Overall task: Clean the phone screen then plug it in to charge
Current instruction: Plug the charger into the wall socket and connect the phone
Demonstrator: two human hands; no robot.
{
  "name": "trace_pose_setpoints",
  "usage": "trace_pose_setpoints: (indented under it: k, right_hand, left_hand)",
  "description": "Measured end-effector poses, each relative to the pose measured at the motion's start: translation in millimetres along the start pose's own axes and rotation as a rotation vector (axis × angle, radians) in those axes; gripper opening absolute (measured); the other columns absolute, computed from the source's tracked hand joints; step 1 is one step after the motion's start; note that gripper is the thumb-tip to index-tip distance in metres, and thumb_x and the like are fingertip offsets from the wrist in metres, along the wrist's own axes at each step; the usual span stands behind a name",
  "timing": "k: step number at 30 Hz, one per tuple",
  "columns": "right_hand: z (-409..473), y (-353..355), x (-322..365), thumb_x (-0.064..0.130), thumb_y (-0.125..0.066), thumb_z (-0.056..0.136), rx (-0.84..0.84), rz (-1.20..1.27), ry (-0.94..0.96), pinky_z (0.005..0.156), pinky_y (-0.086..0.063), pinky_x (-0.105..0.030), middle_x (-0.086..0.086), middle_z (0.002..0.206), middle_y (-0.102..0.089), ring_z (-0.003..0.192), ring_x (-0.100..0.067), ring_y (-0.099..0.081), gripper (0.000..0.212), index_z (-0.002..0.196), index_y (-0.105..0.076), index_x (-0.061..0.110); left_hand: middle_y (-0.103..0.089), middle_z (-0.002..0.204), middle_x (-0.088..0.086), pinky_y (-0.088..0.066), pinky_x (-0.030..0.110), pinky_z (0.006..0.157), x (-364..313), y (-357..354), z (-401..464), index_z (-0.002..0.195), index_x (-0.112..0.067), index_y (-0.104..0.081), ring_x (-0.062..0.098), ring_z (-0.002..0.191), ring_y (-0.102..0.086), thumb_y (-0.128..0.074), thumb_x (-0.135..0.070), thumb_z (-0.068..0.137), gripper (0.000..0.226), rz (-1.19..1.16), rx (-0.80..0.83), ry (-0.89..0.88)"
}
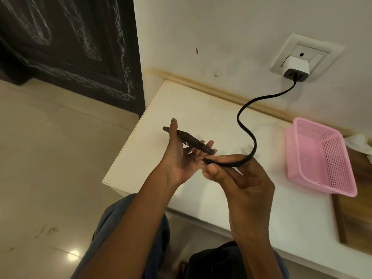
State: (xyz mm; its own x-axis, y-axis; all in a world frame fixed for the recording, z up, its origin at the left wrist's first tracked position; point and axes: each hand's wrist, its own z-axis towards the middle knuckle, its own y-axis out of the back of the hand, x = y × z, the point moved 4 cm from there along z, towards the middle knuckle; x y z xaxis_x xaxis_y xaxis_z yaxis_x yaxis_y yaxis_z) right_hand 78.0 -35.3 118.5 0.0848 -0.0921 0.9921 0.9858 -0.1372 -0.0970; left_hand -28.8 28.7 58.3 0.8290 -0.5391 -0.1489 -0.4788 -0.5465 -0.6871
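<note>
Both hands are raised above the near left corner of the white table (201,109). We see the left hand (181,156) turned palm up, its thumb reaching over the far edge of the phone (188,140) and its fingers curled under the near end, so the dark phone is gripped edge-on to us and tilted, its lower end pointing right. We see the right hand (239,184) just beside it, with thumb and fingers pinching the black charging cable (244,125) close to its free end. That end sits just below the lower end of the phone, very near it; we cannot tell whether the plug touches the phone or has entered the port. From our right hand the cable bends upward in an S-curve through the air to a white charger (296,66), which is seated in a wall socket (322,55) above the table. A pink plastic basket (320,156) stands on the table to the right, well apart from both hands.
</note>
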Motion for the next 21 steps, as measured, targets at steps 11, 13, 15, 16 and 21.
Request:
trace_pose_setpoints:
  k: [11, 13, 15, 16, 21]
  right_hand:
    - [5, 6, -14, 0.003, -0.073, 0.078, -0.233, -0.376, 0.202, 0.074, -0.051, -0.013, 0.0, 0.088, -0.072, 0.083, -0.01, -0.07, 0.017, 0.092, -0.07, 0.011]
    - [5, 6, -17, 0.002, -0.073, 0.078, -0.247, -0.378, 0.209, 0.074, -0.05, -0.012, -0.001, 0.088, -0.072, 0.084, -0.012, -0.069, 0.019, 0.091, -0.07, 0.015]
    - [6, 8, -19, 0.001, -0.072, 0.078, -0.259, -0.372, 0.217, 0.074, -0.05, -0.013, -0.003, 0.088, -0.072, 0.085, -0.014, -0.069, 0.02, 0.091, -0.069, 0.016]
    - [6, 8, -20, 0.001, -0.072, 0.079, -0.262, -0.378, 0.221, 0.075, -0.05, -0.013, -0.003, 0.089, -0.072, 0.086, -0.015, -0.069, 0.02, 0.091, -0.069, 0.016]
    - [7, 7, -24, 0.001, -0.071, 0.08, -0.255, -0.403, 0.239, 0.078, -0.051, -0.014, -0.003, 0.092, -0.072, 0.09, -0.014, -0.068, 0.016, 0.093, -0.07, 0.011]
  left_hand:
    - [-0.05, 0.136, 0.015, -0.054, 0.031, 0.044, 9, -1, 1, 0.134, -0.006, -0.044, 0.026, 0.057, -0.069, -0.07, -0.061, 0.072, 0.086, 0.072, 0.027, 0.043]
    - [-0.053, 0.125, 0.015, -0.055, 0.031, 0.045, 9, -1, 2, 0.133, -0.006, -0.045, 0.026, 0.062, -0.069, -0.07, -0.06, 0.073, 0.084, 0.091, 0.038, 0.04]
    - [-0.053, 0.11, 0.014, -0.055, 0.031, 0.046, 10, -2, 2, 0.128, -0.005, -0.048, 0.027, 0.071, -0.068, -0.07, -0.059, 0.073, 0.081, 0.112, 0.04, 0.034]
    - [-0.053, 0.103, 0.014, -0.055, 0.031, 0.046, 10, -2, 3, 0.123, -0.004, -0.05, 0.027, 0.075, -0.068, -0.069, -0.059, 0.074, 0.076, 0.123, 0.041, 0.027]
    - [-0.055, 0.093, 0.012, -0.056, 0.034, 0.049, 8, 1, 6, 0.108, -0.007, -0.052, 0.027, 0.073, -0.068, -0.07, -0.056, 0.074, 0.062, 0.228, 0.022, -0.028]
